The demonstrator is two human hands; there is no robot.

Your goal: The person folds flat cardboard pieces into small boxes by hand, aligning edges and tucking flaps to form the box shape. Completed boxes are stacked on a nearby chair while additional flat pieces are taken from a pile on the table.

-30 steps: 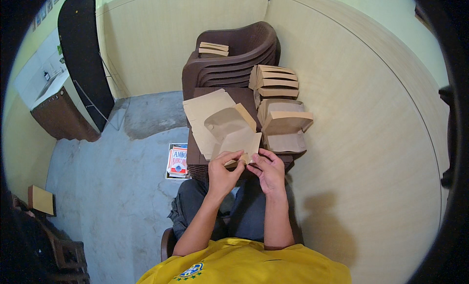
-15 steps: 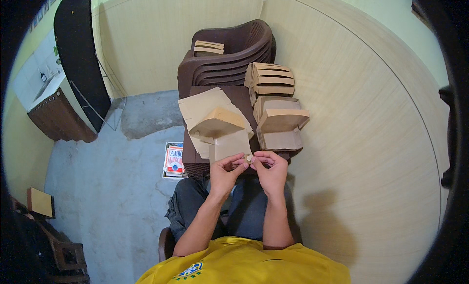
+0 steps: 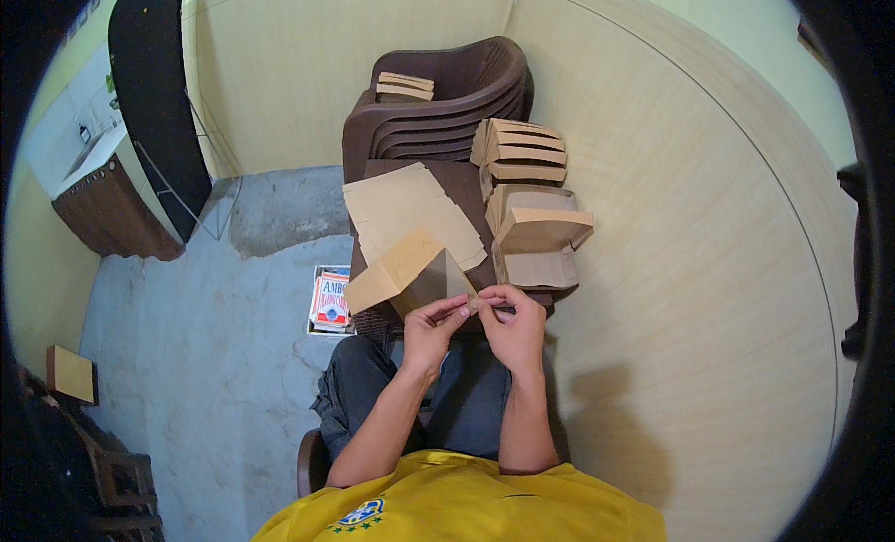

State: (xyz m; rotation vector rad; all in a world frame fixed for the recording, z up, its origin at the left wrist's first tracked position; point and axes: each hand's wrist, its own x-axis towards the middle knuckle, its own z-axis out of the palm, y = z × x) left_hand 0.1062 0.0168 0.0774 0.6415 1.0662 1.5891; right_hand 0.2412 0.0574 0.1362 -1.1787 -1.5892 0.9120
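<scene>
A partly folded brown cardboard box (image 3: 399,270) is tilted over the dark brown table (image 3: 466,180), one folded side leaning to the left. My left hand (image 3: 429,335) pinches its near corner between thumb and fingertips. Right beside it, my right hand (image 3: 516,329) has its fingers closed on the same corner, fingertips almost meeting the left ones. The small flaps there are mostly hidden by my fingers. Flat cardboard blanks (image 3: 415,206) lie on the table just beyond the box.
Folded open boxes (image 3: 543,233) sit along the table's right side, with a nested stack of boxes (image 3: 525,155) behind. More box pieces (image 3: 406,85) rest on stacked brown chairs (image 3: 419,124). On the floor at left is a white crate (image 3: 334,331) of printed packs. A wooden wall (image 3: 690,244) runs along the right.
The cardboard box has turned in my hands: its raised folded side has swung down to the left, uncovering more of the flat blanks. Both hands stay pinched at the near corner.
</scene>
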